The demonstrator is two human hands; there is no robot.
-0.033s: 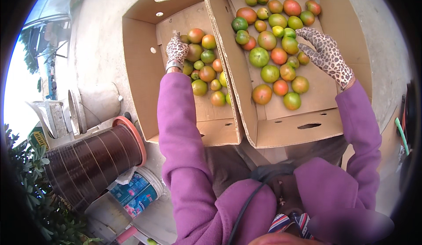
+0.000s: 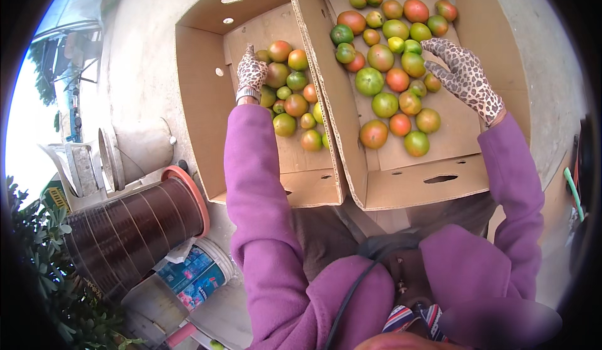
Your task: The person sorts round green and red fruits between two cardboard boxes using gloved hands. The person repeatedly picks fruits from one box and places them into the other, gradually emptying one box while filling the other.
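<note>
Tomatoes (image 2: 380, 57) lie in two boxes (image 2: 197, 99). Right hand (image 2: 469, 79): partly open, thumb parted, just beside tomatoes. Left hand (image 2: 252, 74): at tomatoes; finger closure cannot be determined.

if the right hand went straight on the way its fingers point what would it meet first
Probably the small green tomato just left of the right hand's fingertips, though depth is unclear and they may be touching.

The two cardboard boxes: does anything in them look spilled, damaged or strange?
Nothing stands out: tomatoes lie loose in the left box and right box, none visibly split or crushed. The left hand may hide some.
</note>
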